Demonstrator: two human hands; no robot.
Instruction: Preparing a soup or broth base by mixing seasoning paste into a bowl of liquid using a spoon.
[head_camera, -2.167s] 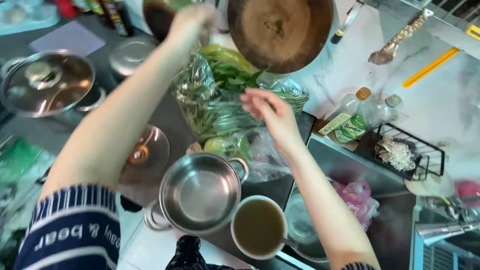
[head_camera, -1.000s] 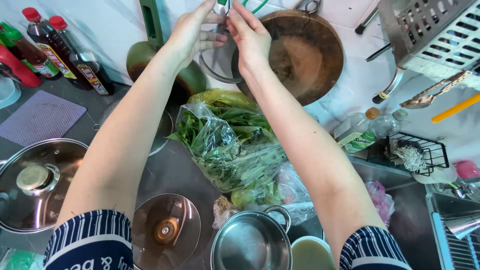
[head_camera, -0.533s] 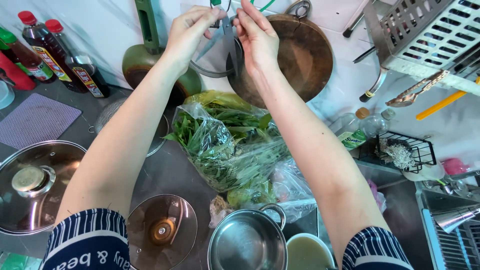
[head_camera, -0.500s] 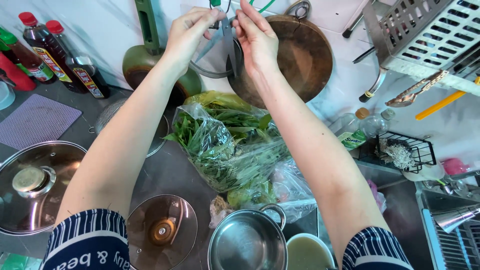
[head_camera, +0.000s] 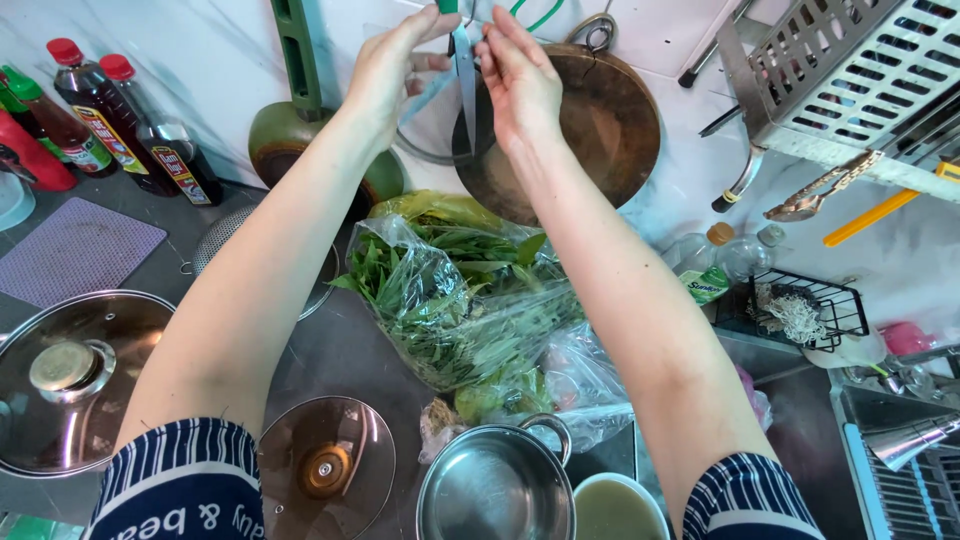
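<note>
Both my arms are stretched up to the tiled wall. My left hand (head_camera: 385, 65) and my right hand (head_camera: 520, 85) pinch a pair of scissors (head_camera: 465, 75) that has green handles. The steel blades point down between my fingers, and the handles are cut off by the top edge of the view. Just behind the scissors a round wooden chopping board (head_camera: 605, 125) hangs on the wall. Below my arms, on the dark counter, lies a clear plastic bag of green leafy vegetables (head_camera: 450, 300).
A steel pot (head_camera: 495, 485) and a bowl of liquid (head_camera: 615, 510) stand at the near edge. Glass lids (head_camera: 325, 465) (head_camera: 70, 375) lie at left, with sauce bottles (head_camera: 130, 120) and a purple mat (head_camera: 75, 250) behind. At right are a metal dish rack (head_camera: 850, 70) and a wire basket (head_camera: 800, 305).
My hands rose from over the vegetable bag to the wall and closed on the scissors. Over the last half second they have hardly moved.
</note>
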